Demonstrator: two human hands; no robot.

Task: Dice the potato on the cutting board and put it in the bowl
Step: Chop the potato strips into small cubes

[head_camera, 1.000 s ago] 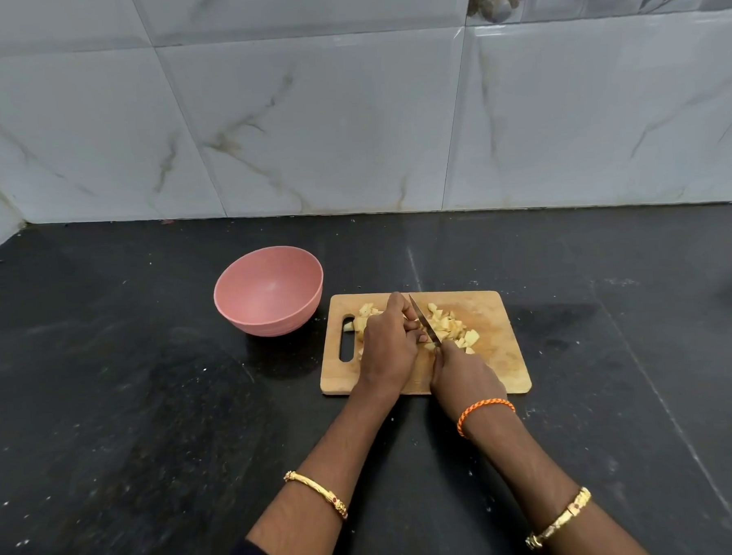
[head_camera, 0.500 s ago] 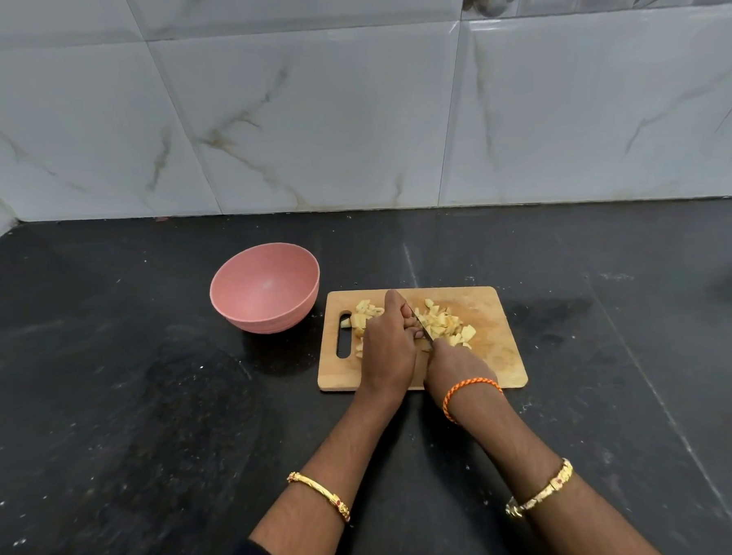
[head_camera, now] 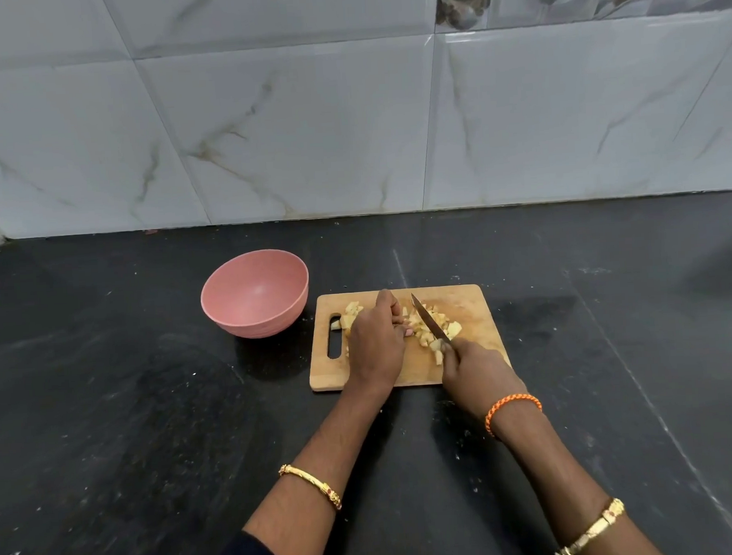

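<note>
Unmarked pink bowl, unlabelled cutting board

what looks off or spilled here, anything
Nothing major. One potato piece sits at the cutting board's handle slot, apart from the main pile. The pink bowl is upright and empty; the right hand holds the knife.

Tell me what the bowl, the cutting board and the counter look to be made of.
Bowl: likely matte pink plastic or a fibre composite; dull sheen, faint ridges low on the outside.
Cutting board: wood, tan and unvarnished, with a slot handle.
Counter: probably polished black stone, speckled and slightly reflective.
</note>
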